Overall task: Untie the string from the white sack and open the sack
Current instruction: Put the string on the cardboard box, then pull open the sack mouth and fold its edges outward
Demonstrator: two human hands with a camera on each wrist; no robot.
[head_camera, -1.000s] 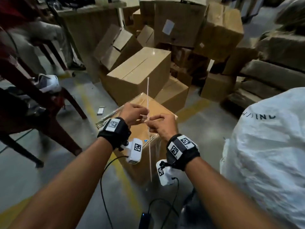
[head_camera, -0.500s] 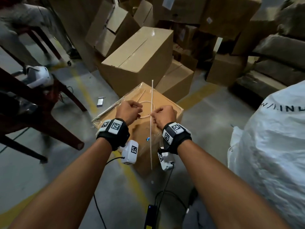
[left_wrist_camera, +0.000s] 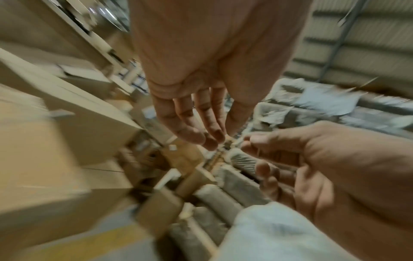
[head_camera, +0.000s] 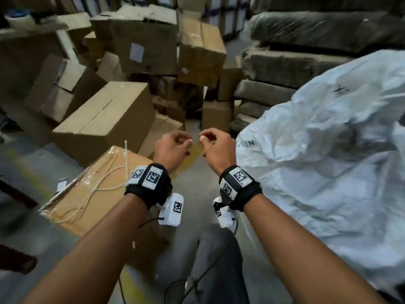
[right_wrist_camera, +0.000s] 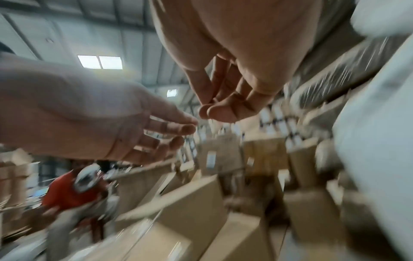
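Note:
The white string (head_camera: 103, 183) lies loose in loops on a plastic-wrapped cardboard box (head_camera: 72, 207) at the lower left, one stiff end sticking up. The big crumpled white sack (head_camera: 317, 161) fills the right side; its mouth cannot be made out. Both hands hover in the air between box and sack, almost touching. My left hand (head_camera: 183, 141) has relaxed, slightly curled fingers and holds nothing, as the left wrist view also shows (left_wrist_camera: 201, 127). My right hand (head_camera: 205, 139) is loosely curled, thumb near the fingertips (right_wrist_camera: 214, 109), with nothing visible in it.
Several brown cardboard boxes (head_camera: 109, 119) are piled ahead and to the left. Grey wrapped bundles (head_camera: 285, 66) are stacked at the back right. Dark chair legs (head_camera: 15, 260) show at the left edge. Black cables (head_camera: 197, 281) trail on the concrete floor below my arms.
Both hands have let go of the string, which now lies on the wrapped box. The hands rose and moved right towards the sack, and the view swung right too.

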